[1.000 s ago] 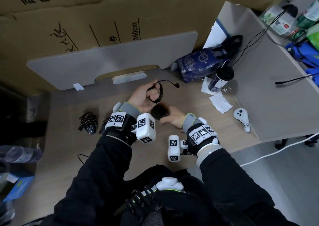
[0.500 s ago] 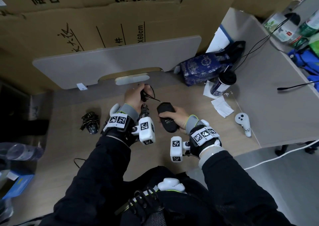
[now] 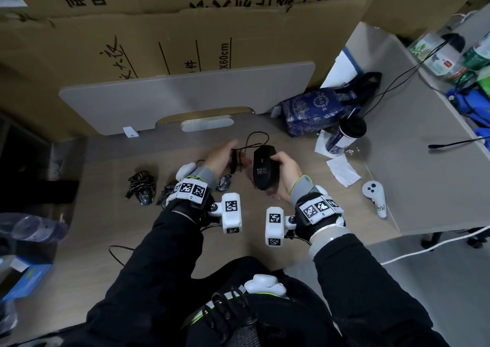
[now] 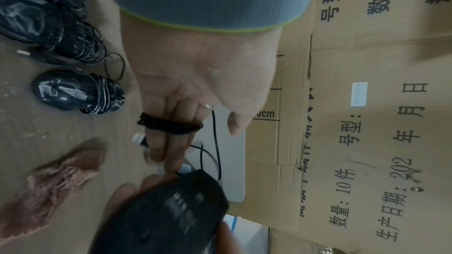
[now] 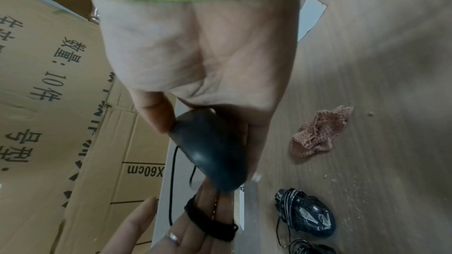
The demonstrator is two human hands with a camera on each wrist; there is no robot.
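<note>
A black wired mouse (image 3: 265, 167) is held underside up above the desk, gripped by my right hand (image 3: 287, 170) with thumb on one side and fingers on the other. In the right wrist view the mouse (image 5: 210, 150) sits at my right hand's (image 5: 203, 61) fingertips. Its thin black cable is wound in a tight coil (image 4: 168, 126) around the straight fingers of my left hand (image 4: 195, 76), thumb held apart. A loose loop of cable (image 3: 256, 140) runs from the coil to the mouse. The two hands nearly touch.
Two more black mice with cables wrapped round them (image 3: 141, 187) (image 4: 75, 92) lie on the wooden desk (image 3: 106, 227) at left. A pink knitted cloth (image 5: 320, 132) lies under the hands. At right are a white controller (image 3: 373, 195), tissue (image 3: 343, 170), cup (image 3: 344, 134) and blue bag (image 3: 313, 113). Behind stand a grey board (image 3: 185, 94) and cardboard boxes (image 3: 185, 36).
The right hand has carried the mouse farther from me and turned its underside up. The left hand, earlier curled on a cable loop, now has straight fingers with the coil around them.
</note>
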